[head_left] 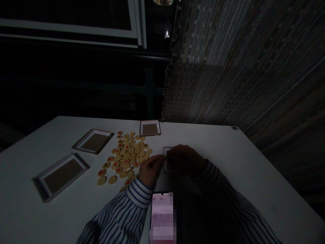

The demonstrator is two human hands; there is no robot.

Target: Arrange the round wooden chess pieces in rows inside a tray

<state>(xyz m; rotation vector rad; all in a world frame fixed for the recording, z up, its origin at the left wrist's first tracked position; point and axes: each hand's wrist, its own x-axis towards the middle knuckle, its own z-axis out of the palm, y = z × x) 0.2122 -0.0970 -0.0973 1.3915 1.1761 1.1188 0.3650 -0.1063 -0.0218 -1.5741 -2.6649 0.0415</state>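
Observation:
A small shallow box (pixel 165 171) with a pale rim stands on the white table in front of me, mostly covered by my hands. At its left edge, my left hand (pixel 150 170) has thumb and forefinger brought together; whatever is between them is too dark to make out. My right hand (pixel 187 159) reaches over the box from the right, fingers bent down and in deep shadow, their tips near those of the left. Many round wooden xiangqi pieces (pixel 129 152), some with red or black characters, lie spread just left of my left hand.
Three more shallow boxes with brown bottoms lie around the pieces: one at the back (pixel 150 135), one at the left (pixel 99 151), one nearer at front left (pixel 80 171). A lit phone (pixel 162 217) lies between my forearms. A string curtain (pixel 215 67) hangs behind the white table (pixel 236 169).

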